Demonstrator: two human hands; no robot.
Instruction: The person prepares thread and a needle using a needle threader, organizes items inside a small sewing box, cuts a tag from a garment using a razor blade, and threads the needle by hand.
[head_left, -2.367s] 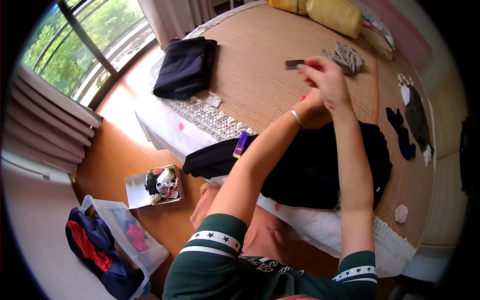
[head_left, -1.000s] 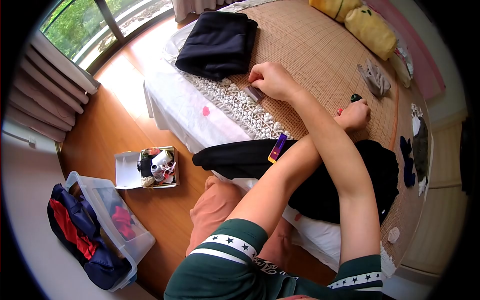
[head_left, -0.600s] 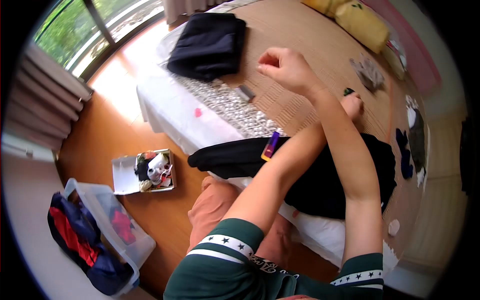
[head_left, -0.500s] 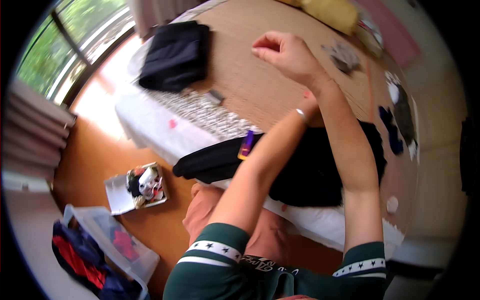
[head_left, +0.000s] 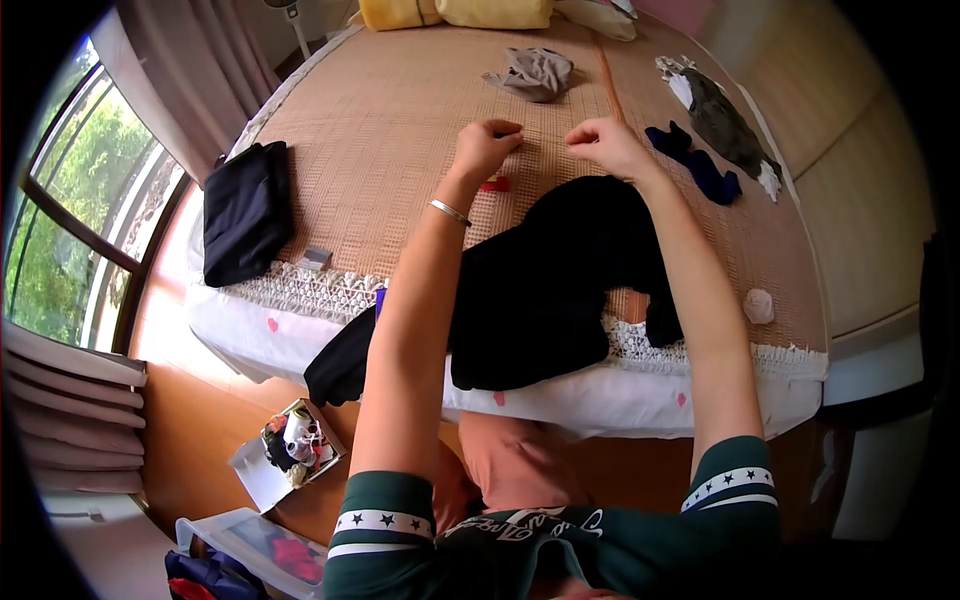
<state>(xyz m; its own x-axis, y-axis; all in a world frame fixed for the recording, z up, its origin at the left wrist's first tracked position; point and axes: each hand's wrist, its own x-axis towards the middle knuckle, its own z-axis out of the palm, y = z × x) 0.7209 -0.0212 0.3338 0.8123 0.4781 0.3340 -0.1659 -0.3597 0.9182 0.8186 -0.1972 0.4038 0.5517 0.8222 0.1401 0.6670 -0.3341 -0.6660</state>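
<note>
Above the woven mat on the bed, my left hand [head_left: 485, 150], with a bracelet at its wrist, has its fingers pressed together. Whatever it holds is too small to make out. To its right, my right hand [head_left: 608, 150] is pinched, its fingertips pointing toward the left hand. Between the hands there is a gap in which no object can be made out. A black garment [head_left: 530, 300] lies spread below both hands. Just under my left hand is a small red item [head_left: 495, 184]. A small grey packet [head_left: 315, 258] rests near the mat's lace edge.
Folded dark cloth [head_left: 248, 215] lies at the bed's left. Beyond my hands is a greyish-brown cloth [head_left: 537, 75]; navy cloth [head_left: 695, 165] and a dark grey garment [head_left: 722, 120] lie right. On the floor are an open box of sewing things [head_left: 297, 445] and a clear bin [head_left: 240, 535].
My forearms were crossed and are now side by side. The right hand let go of the grey packet near the lace and moved right. The view has swung toward the bed's right side.
</note>
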